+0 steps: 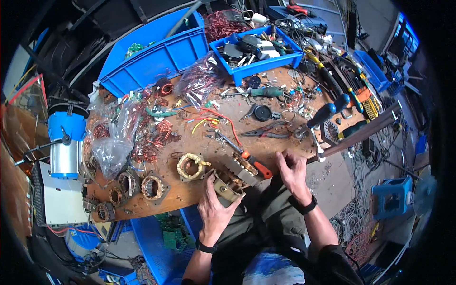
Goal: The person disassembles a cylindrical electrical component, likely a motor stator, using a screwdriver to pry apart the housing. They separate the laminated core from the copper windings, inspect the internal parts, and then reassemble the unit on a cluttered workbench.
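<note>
At the front edge of the bench my left hand [216, 209] grips a tan metal motor housing [228, 191], thumb and fingers on its sides. A laminated stator core [237, 169] with copper windings is tilted against the housing's far side; whether the two are joined I cannot tell. My right hand [293, 176] is apart from it, over the bench edge, with its fingers curled together; anything in them is hidden. Between the hands lies a screwdriver [260, 167] with an orange-red handle. A wound stator [191, 167] stands just left of the housing.
Several more stators [154, 188] sit at the front left. Pliers [266, 131] and a black round part [262, 112] lie mid-bench. Blue-handled tools [323, 115] stand at the right edge. Blue bins [156, 61] and a bag of copper scrap [202, 80] are at the back.
</note>
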### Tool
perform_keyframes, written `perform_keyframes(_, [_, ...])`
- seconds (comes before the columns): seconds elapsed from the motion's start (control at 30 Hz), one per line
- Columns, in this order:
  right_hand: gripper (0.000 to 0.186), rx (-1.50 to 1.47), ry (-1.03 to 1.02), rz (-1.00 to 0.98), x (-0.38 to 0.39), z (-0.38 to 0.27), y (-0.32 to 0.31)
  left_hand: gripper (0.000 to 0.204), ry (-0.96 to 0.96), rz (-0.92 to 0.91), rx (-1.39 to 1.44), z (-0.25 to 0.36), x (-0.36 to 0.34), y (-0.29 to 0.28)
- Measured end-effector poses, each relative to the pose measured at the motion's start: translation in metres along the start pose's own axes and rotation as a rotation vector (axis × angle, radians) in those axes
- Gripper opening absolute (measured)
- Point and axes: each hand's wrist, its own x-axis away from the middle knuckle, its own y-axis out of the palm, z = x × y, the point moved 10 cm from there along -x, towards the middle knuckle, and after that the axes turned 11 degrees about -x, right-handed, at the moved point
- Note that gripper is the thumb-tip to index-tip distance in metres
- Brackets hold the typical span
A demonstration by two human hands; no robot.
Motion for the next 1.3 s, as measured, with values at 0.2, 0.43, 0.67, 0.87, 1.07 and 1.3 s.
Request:
perform_keyframes(0.2, [0.044,0.198,-0.127,0.013,-0.018,0.005,0.01,0.099,-0.006,-0.02,0.056,-0.004,0.002,0.002])
perform_keyframes(0.43, [0.045,0.128,-0.047,-0.013,-0.016,0.024,0.009,0.098,0.044,0.032,0.07,-0.004,0.0,-0.005])
perform_keyframes(0.67, [0.04,0.149,-0.023,0.004,-0.012,0.026,0.012,0.104,0.038,0.008,0.001,-0.003,0.003,-0.003])
perform_keyframes(0.87, [0.04,0.167,-0.038,-0.005,-0.01,0.017,0.011,0.095,-0.003,-0.046,0.075,-0.002,0.005,0.0])
perform_keyframes(1.07, [0.036,0.256,-0.035,-0.02,-0.011,0.013,0.018,0.102,0.049,-0.001,0.051,-0.004,0.003,0.0])
perform_keyframes(1.3, [0.034,0.088,-0.085,-0.017,-0.013,0.013,0.006,0.103,0.056,0.038,0.074,-0.002,0.005,0.001])
